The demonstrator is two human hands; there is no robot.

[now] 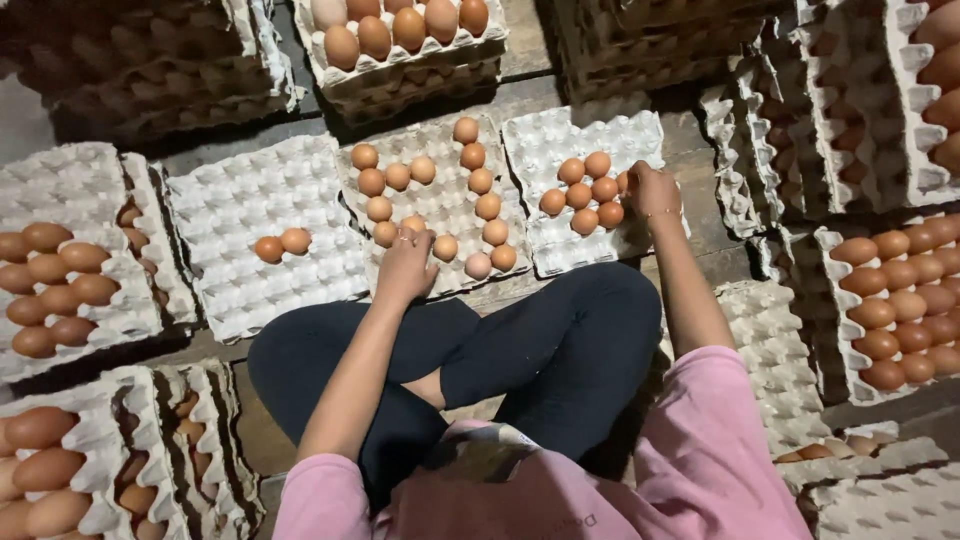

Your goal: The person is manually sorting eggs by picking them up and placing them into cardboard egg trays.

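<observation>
Left hand: your left hand (405, 262) rests fingers-down on an egg (413, 226) in the middle tray (440, 268), at frame centre.
Right hand: your right hand (652, 190) curls beside the egg cluster (585, 195) on the right tray (550, 150); whether it grips one, you cannot tell.
Around: grey pulp trays ring your crossed legs (480, 360); filled stacks (890, 310) sit right and left.

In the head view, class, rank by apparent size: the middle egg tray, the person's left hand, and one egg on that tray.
1. Middle egg tray
2. Left hand
3. One egg on that tray
</observation>
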